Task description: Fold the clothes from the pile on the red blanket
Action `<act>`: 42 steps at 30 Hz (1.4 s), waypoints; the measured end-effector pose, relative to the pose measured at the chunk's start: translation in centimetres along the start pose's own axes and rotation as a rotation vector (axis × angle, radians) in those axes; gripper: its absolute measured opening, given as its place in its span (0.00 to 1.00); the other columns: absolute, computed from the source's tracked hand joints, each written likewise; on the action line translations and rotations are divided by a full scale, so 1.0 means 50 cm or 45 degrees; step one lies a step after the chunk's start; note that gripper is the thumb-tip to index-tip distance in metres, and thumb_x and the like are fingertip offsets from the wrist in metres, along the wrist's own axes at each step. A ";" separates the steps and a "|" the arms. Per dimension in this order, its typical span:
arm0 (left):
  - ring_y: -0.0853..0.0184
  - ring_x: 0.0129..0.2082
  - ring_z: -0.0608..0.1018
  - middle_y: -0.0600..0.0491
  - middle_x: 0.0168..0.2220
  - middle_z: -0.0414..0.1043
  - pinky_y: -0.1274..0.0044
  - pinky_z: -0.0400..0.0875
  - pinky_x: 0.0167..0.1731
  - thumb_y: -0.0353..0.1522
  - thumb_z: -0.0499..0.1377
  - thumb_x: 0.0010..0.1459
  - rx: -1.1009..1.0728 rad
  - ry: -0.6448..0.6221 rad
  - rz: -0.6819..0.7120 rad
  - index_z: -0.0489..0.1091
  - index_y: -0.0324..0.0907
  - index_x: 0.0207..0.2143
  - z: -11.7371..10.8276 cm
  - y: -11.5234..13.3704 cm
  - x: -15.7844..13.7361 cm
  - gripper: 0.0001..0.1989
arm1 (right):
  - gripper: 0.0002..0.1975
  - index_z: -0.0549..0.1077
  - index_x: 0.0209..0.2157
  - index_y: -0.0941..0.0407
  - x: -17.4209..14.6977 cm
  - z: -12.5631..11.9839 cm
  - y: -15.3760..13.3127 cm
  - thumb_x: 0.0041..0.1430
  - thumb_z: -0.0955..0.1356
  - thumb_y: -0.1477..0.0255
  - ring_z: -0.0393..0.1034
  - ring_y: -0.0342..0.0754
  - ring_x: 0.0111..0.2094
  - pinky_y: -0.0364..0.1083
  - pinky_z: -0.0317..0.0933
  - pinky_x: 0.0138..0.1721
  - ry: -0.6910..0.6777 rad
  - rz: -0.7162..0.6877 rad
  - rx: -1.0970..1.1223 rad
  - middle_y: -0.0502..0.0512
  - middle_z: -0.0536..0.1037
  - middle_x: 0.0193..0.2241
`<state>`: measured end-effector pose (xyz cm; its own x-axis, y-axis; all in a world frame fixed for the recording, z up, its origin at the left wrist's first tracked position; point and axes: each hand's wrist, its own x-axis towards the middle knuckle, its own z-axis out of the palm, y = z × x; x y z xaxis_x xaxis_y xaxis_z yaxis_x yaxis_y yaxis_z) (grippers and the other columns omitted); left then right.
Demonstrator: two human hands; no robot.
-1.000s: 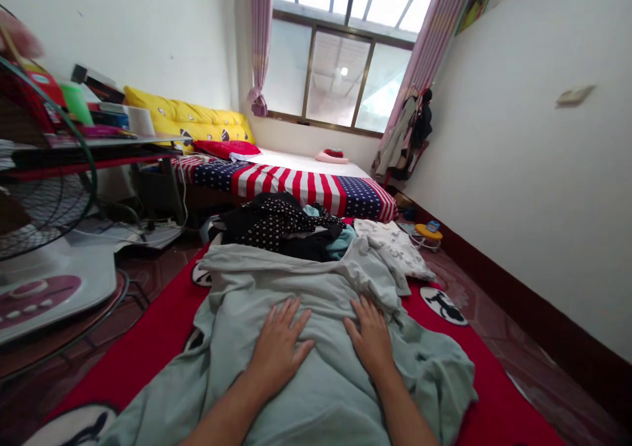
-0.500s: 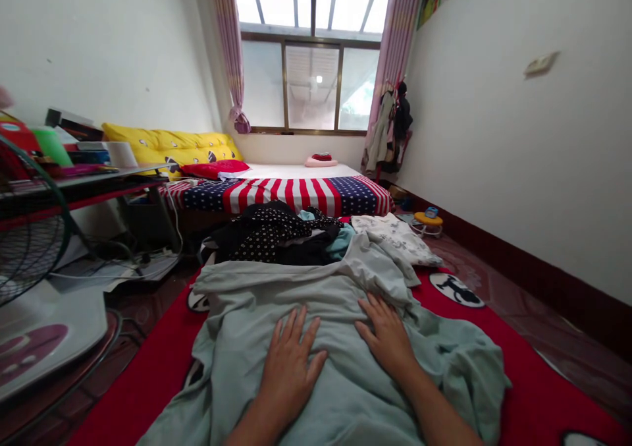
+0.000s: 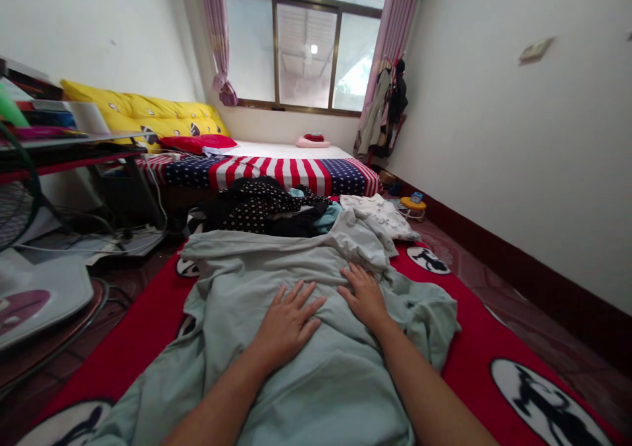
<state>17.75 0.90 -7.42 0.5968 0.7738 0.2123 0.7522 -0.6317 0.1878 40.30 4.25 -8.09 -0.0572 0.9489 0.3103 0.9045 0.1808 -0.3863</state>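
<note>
A pale green garment (image 3: 237, 288), wrinkled and spread out, lies on a red blanket (image 3: 474, 340) with round black-and-white patches. My left hand (image 3: 291, 321) rests palm down on the middle of the cloth, fingers spread. To its right, my right hand (image 3: 364, 294) also lies flat on the garment, its fingers apart near a bunched fold. Neither hand grips the fabric. Just beyond the garment's far edge sits a heap of dark clothes (image 3: 251, 209), some with white dots. A white patterned garment (image 3: 380, 215) lies to the right of that heap.
Behind the clothes stands a bed with a stars-and-stripes cover (image 3: 276, 172). A cluttered desk (image 3: 74, 144) and a white-topped seat (image 3: 44, 294) are on the left. At the right wall is a small yellow stool (image 3: 413, 203); clothes hang on a rack (image 3: 385, 113).
The camera view has tilted down and shifted slightly. Both hands stay flat on the garment, with more of the forearms showing. The clothes look much the same.
</note>
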 end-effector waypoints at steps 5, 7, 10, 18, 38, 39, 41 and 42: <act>0.57 0.66 0.54 0.55 0.67 0.51 0.57 0.46 0.62 0.43 0.47 0.65 0.021 0.073 0.012 0.56 0.59 0.62 0.016 -0.005 0.000 0.23 | 0.14 0.76 0.42 0.56 -0.020 -0.029 0.003 0.56 0.63 0.74 0.69 0.50 0.51 0.49 0.60 0.55 0.322 -0.024 0.445 0.59 0.76 0.50; 0.57 0.66 0.54 0.56 0.67 0.51 0.57 0.46 0.62 0.43 0.47 0.66 0.020 0.094 0.015 0.56 0.59 0.62 0.022 -0.007 0.000 0.22 | 0.14 0.75 0.40 0.56 -0.027 -0.056 0.025 0.57 0.61 0.74 0.70 0.49 0.49 0.48 0.61 0.53 0.471 -0.016 0.430 0.58 0.77 0.46; 0.57 0.66 0.55 0.56 0.67 0.52 0.57 0.45 0.62 0.43 0.47 0.66 0.014 0.121 0.017 0.57 0.60 0.62 0.026 -0.009 0.000 0.22 | 0.15 0.74 0.43 0.57 -0.030 -0.103 0.081 0.57 0.61 0.72 0.68 0.52 0.50 0.51 0.59 0.53 0.545 0.148 0.126 0.60 0.77 0.46; 0.56 0.66 0.55 0.55 0.66 0.52 0.56 0.45 0.62 0.44 0.46 0.66 -0.008 0.088 -0.008 0.58 0.59 0.61 0.022 -0.006 0.000 0.22 | 0.15 0.76 0.27 0.56 -0.041 -0.217 0.188 0.53 0.66 0.59 0.70 0.50 0.29 0.44 0.58 0.32 0.283 0.313 -0.123 0.55 0.78 0.25; 0.55 0.65 0.57 0.54 0.66 0.52 0.54 0.51 0.60 0.44 0.46 0.66 0.043 0.154 0.043 0.56 0.60 0.62 0.031 -0.013 0.002 0.23 | 0.31 0.68 0.53 0.56 0.066 -0.198 0.198 0.46 0.74 0.64 0.75 0.52 0.32 0.45 0.63 0.34 0.041 0.390 -0.272 0.54 0.79 0.28; 0.54 0.65 0.57 0.52 0.67 0.50 0.54 0.52 0.60 0.44 0.47 0.65 0.040 0.181 0.043 0.55 0.60 0.63 0.031 -0.013 0.002 0.23 | 0.29 0.71 0.50 0.56 0.084 -0.182 0.195 0.44 0.74 0.65 0.75 0.51 0.29 0.44 0.64 0.32 0.021 0.371 -0.209 0.53 0.79 0.26; 0.54 0.66 0.54 0.50 0.68 0.45 0.56 0.54 0.60 0.43 0.48 0.65 0.027 0.262 0.031 0.52 0.57 0.64 0.027 -0.013 0.002 0.26 | 0.18 0.76 0.41 0.57 0.121 -0.160 0.194 0.47 0.72 0.65 0.74 0.49 0.25 0.44 0.65 0.30 0.026 0.344 -0.092 0.52 0.78 0.22; 0.54 0.66 0.53 0.49 0.69 0.43 0.56 0.54 0.60 0.43 0.49 0.65 0.018 0.308 0.016 0.51 0.55 0.65 0.025 -0.013 0.002 0.27 | 0.14 0.77 0.38 0.57 0.141 -0.155 0.194 0.50 0.70 0.65 0.74 0.49 0.24 0.45 0.65 0.30 0.058 0.333 -0.033 0.53 0.78 0.21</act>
<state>17.67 1.43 -8.70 0.5230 0.7309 0.4384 0.7502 -0.6389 0.1704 51.96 10.72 -2.93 0.1986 0.9499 0.2414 0.8966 -0.0766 -0.4361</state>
